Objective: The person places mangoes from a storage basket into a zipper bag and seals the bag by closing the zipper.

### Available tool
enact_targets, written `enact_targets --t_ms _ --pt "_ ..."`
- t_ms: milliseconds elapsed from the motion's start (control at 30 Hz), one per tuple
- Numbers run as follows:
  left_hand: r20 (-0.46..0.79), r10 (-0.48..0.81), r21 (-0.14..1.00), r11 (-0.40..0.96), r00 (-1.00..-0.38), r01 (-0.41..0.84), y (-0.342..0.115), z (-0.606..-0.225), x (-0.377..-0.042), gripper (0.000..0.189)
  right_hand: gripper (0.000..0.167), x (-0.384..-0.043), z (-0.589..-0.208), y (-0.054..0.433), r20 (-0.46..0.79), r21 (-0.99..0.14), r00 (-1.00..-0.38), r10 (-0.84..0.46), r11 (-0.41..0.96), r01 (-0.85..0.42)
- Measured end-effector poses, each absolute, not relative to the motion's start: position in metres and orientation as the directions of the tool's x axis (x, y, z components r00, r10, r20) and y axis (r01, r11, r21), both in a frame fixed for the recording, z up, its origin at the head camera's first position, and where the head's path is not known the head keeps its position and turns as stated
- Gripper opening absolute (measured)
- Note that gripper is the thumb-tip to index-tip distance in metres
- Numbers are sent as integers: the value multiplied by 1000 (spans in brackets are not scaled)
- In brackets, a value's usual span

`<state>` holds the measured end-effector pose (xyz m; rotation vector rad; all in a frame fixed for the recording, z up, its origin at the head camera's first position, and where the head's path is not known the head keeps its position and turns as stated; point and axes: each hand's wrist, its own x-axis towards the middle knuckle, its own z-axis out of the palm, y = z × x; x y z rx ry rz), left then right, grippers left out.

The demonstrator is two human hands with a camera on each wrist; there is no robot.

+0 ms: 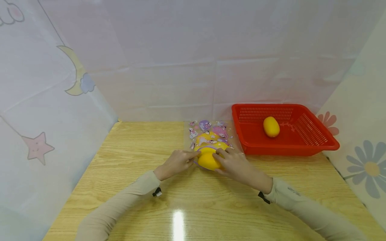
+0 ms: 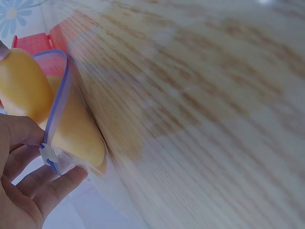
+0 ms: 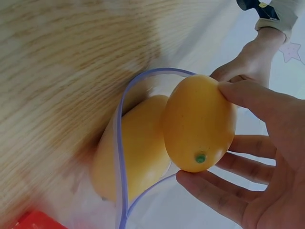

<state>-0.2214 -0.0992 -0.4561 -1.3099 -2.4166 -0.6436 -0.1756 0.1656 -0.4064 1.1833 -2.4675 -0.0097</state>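
Note:
A clear zip bag (image 1: 193, 133) with cartoon prints and a purple zip edge lies on the table, its mouth spread open towards me. Inside it are yellow fruits; one mango (image 3: 131, 143) shows behind the rim in the right wrist view. With my left hand (image 1: 178, 163) I pinch the bag's rim near its white slider (image 2: 48, 155). My right hand (image 1: 239, 166) grips another smooth yellow mango (image 3: 200, 124) by thumb and fingertips, at the bag's mouth. A green stem spot marks its end. The printed film partly hides the fruit deeper inside.
A red plastic basket (image 1: 283, 150) with slotted walls stands at the back right, close beside the bag. One yellow mango (image 1: 271, 127) lies in it. Printed white sheets (image 1: 169, 80) rise behind and beside the wood-grain table (image 1: 132, 147).

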Motion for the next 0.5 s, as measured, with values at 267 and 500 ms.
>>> enact_targets --t_ms 267,500 --pt "481 703 239 469 -523 850 -99 -456 -221 38 55 -176 -412 160 362 214 -557 -747 649 -730" --pt "481 706 235 467 -519 852 -98 -455 -220 40 54 -175 -418 156 361 220 -577 -732 668 -711"
